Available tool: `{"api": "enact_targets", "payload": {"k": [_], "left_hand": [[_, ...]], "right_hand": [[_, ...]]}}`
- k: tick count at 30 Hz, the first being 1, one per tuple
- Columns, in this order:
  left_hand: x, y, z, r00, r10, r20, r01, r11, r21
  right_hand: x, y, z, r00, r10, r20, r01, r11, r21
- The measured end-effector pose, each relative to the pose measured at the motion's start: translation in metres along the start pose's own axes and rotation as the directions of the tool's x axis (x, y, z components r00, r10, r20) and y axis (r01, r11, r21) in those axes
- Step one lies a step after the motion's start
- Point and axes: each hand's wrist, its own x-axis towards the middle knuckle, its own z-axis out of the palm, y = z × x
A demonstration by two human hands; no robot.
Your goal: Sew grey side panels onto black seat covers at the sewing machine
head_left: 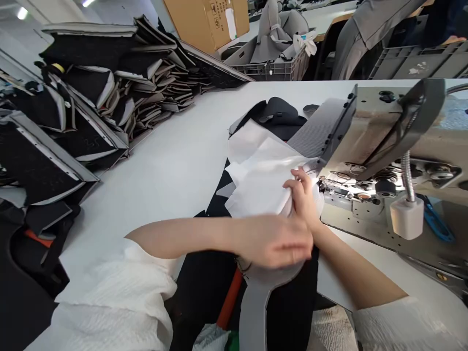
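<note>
A sewing machine (387,170) stands at the right, and a piece of white and grey material (263,175) lies beside its needle area. My right hand (303,195) rests on the right edge of this material, fingers curled around it near the machine. My left hand (280,241) is blurred and crosses in front of my right wrist, its fingers bent together; what it holds, if anything, cannot be made out. Black fabric (204,287) with a grey strip (254,307) hangs over the table's near edge below my hands.
Stacked black and grey panels (146,83) fill the left side of the white table (164,161). A blue cutter (437,219) lies right of the machine's lamp. Behind are a cardboard box (208,24), grey crates (270,70) and a person in grey clothing (360,36).
</note>
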Motion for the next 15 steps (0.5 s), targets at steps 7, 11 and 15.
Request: {"api": "enact_targets", "payload": {"k": [7,11,15], "left_hand": [[-0.009,-0.088,-0.034,0.717,-0.569,-0.403,0.654,0.749,0.105],[-0.003,-0.101,-0.04,0.679,-0.617,-0.399,0.645,0.76,-0.079],[-0.005,-0.08,-0.064,0.768,-0.563,-0.304,0.492,0.823,-0.282]], "right_hand": [[-0.006,-0.004,-0.005,0.997,-0.009,-0.071,0.016,0.995,0.099],[-0.004,-0.003,-0.003,1.0,-0.017,-0.022,0.018,0.998,0.061],[0.0,-0.002,-0.003,0.997,-0.002,0.08,0.0,1.0,0.022]]}}
